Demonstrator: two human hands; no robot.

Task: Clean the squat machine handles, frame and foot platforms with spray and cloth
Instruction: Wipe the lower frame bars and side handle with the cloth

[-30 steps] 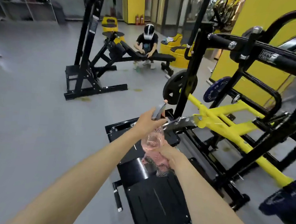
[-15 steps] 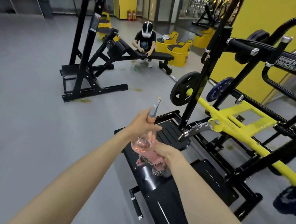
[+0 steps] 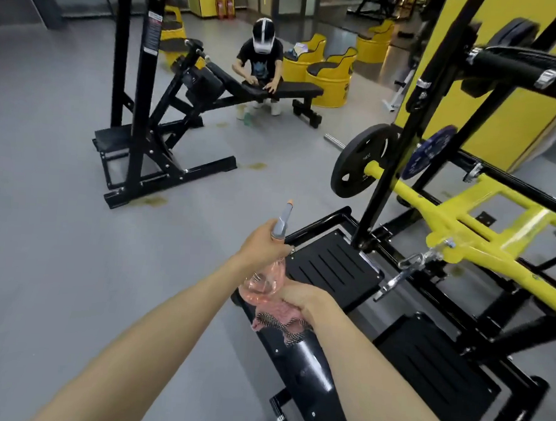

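left hand [image 3: 262, 245] grips spray bottle [image 3: 265, 282] | right hand [image 3: 301, 297] holds cloth [image 3: 281, 316] | above foot platform [image 3: 333, 270]

Bare left forearm [image 3: 152, 332] and right forearm [image 3: 377, 379], long, smooth, tapering to bare left grip [image 3: 263, 243] and right grip [image 3: 302, 298].

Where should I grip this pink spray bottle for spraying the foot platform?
Grip the spray bottle by its narrow neck under the grey head, coming from the left, as the left hand does; the round body below is much wider.
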